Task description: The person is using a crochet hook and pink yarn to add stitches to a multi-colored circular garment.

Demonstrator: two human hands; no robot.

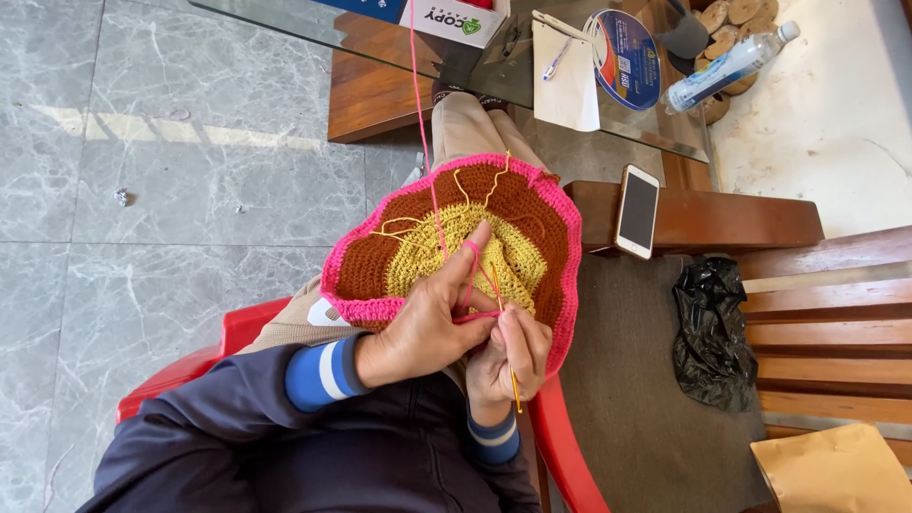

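Observation:
A round crocheted piece (pixel 418 256) lies on my lap, yellow in the middle, brown around it, pink at the rim. My left hand (pixel 427 323) grips its near edge, with pink yarn (pixel 418 104) looped over the raised forefinger and running up out of view. My right hand (pixel 513 356) sits just right of it, pinching a thin orange crochet hook (pixel 514 385) whose tip is at the pink edge. The two hands touch.
I sit on a red plastic chair (pixel 570 456). A smartphone (pixel 637 211) rests on a wooden bench arm, a black plastic bag (pixel 712 328) beside it. A glass table (pixel 608 104) ahead carries paper, a pen, a water bottle (pixel 727 68). Grey marble floor lies left.

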